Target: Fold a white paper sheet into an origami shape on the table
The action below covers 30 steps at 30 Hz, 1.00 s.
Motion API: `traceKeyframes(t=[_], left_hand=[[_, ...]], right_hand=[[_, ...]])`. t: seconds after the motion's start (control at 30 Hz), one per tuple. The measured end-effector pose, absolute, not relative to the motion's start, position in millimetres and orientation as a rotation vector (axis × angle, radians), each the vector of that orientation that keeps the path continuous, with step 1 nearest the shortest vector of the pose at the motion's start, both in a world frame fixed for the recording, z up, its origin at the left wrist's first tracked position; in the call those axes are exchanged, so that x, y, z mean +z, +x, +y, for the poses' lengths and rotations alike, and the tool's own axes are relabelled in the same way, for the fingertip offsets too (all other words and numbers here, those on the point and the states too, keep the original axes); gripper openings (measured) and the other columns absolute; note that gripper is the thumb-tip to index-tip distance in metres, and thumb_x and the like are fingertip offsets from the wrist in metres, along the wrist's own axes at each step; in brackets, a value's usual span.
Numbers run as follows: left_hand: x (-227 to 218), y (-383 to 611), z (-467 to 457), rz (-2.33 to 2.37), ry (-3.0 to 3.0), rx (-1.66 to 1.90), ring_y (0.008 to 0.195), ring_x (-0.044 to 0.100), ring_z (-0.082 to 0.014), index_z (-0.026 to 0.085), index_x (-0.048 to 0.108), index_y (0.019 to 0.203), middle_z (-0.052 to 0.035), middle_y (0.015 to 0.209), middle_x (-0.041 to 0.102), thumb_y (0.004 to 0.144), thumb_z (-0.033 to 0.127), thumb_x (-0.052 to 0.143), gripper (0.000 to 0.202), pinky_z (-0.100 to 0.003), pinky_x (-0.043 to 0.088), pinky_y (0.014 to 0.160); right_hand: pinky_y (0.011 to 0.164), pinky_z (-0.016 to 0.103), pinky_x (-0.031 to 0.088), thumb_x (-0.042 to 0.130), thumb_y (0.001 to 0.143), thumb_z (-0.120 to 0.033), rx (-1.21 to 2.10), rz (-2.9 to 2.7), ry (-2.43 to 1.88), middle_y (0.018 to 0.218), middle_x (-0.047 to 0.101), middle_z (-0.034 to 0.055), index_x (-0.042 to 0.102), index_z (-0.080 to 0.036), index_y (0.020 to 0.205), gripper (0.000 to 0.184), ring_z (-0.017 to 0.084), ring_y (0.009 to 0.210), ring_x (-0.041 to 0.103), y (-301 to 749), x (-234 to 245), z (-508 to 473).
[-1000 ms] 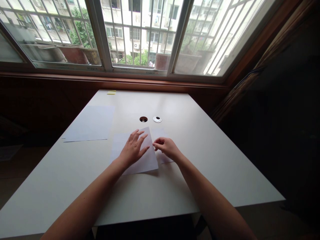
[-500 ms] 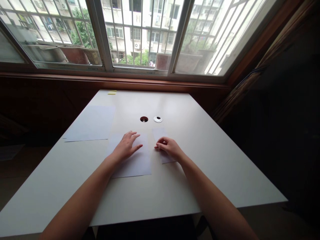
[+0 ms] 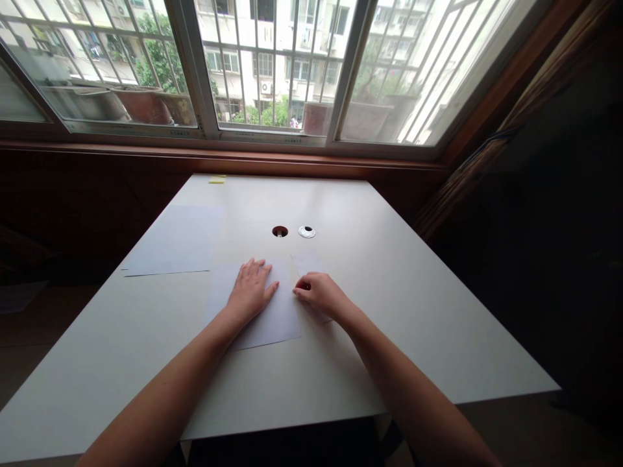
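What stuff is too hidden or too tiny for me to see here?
In the head view:
Sheet under the left hand: partly covered by that hand.
Narrow sheet, and whether the right hand pinches it: hidden by that hand.
Inside of the round hole: too dark and small.
Table, near left corner: cut off by the picture's left edge.
Window-frame lettering: too small.

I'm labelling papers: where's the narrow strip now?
In the head view, the narrow strip is just right of the sheet under the left hand, partly hidden by the right hand.
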<state>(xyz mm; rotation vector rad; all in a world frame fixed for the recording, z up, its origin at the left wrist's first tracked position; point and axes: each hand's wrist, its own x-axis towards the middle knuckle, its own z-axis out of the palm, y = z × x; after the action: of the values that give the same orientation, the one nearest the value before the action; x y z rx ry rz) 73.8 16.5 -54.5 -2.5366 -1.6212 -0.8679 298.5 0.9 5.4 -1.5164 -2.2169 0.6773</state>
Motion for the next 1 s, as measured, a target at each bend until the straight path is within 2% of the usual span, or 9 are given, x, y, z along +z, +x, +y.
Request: traceKeyframes(t=[0.37, 0.63, 0.83, 1.0], left_hand=[[-50, 67, 20, -1.639, -2.523, -0.889, 0.14, 0.031, -0.038, 0.017, 0.055, 0.127, -0.0158, 0.135, 0.051, 0.092, 0.039, 0.056, 0.042, -0.057, 0.033, 0.112], [-16, 61, 18, -1.549, -2.501, -1.008, 0.142, 0.03, -0.0336, 0.021, 0.054, 0.129, -0.0127, 0.136, 0.051, 0.095, 0.036, 0.054, 0.037, -0.054, 0.029, 0.116], [-5, 35, 30, -1.678, -2.354, -1.191, 0.14, 0.034, -0.033, 0.02, 0.052, 0.132, -0.0134, 0.139, 0.05, 0.093, 0.048, 0.055, 0.048, -0.051, 0.029, 0.116], [1, 11, 38, -1.726, -2.676, -1.114, 0.136, 0.041, -0.0306, 0.024, 0.051, 0.135, -0.0105, 0.139, 0.054, 0.089, 0.061, 0.056, 0.06, -0.048, 0.034, 0.112]], right_hand=[[0.057, 0.024, 0.04, 0.064, 0.077, -0.024, 0.877, -2.143, -1.74, 0.074, 0.073, 0.0043, 0.074, -0.018, 0.076, 0.011, 0.017, 0.069, 0.065, 280, 11, 10], [0.058, 0.023, 0.047, 0.064, 0.082, -0.035, 1.168, -1.883, -1.535, 0.069, 0.07, 0.0029, 0.071, -0.016, 0.082, 0.021, 0.015, 0.06, 0.065, 300, 4, 14], [0.061, 0.024, 0.051, 0.067, 0.083, -0.039, 1.1, -1.866, -1.238, 0.073, 0.069, 0.0029, 0.068, -0.016, 0.082, 0.023, 0.015, 0.066, 0.068, 320, 11, 12], [0.058, 0.025, 0.052, 0.069, 0.082, -0.044, 1.103, -1.898, -1.102, 0.077, 0.066, 0.0036, 0.068, -0.016, 0.079, 0.028, 0.016, 0.066, 0.069, 328, 10, 9]])
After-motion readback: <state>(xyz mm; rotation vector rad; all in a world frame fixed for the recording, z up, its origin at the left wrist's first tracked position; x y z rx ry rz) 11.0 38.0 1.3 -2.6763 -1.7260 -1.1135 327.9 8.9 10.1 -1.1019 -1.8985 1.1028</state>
